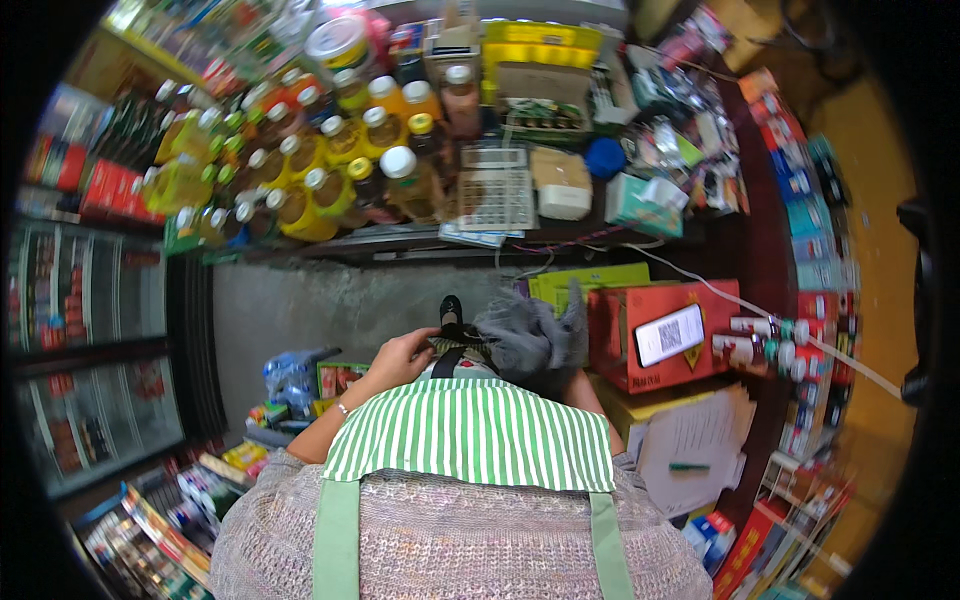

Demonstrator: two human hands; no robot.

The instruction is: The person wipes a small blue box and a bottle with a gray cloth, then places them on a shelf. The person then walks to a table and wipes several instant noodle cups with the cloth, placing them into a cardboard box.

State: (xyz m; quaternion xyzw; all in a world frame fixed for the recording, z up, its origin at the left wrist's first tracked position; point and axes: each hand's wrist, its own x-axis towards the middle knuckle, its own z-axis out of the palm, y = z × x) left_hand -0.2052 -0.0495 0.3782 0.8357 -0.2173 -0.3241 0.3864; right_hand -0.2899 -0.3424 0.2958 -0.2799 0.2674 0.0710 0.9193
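Observation:
My left hand (405,357) rests at the front of my lap, at the edge of the green-and-white striped apron (465,431). Its fingertips point inward against the apron's lower part, and whether they pinch the fabric is unclear. A blurred, fuzzy grey cloth (531,334) bunches at the end of my right forearm (589,394). That cloth covers my right hand, so its grip is hidden. Just right of the cloth stands a red cardboard box (619,345), with a phone (670,335) showing a printed-style code lying on top.
Several drink bottles (326,184) crowd the counter ahead, beside a calculator-like gridded panel (495,187) and a tissue box (645,204). Small bottles (754,349) lie right of the phone. Papers with a green pen (688,467) lie nearer. A white cable (705,283) crosses the box. A glass-doored fridge (97,390) stands left.

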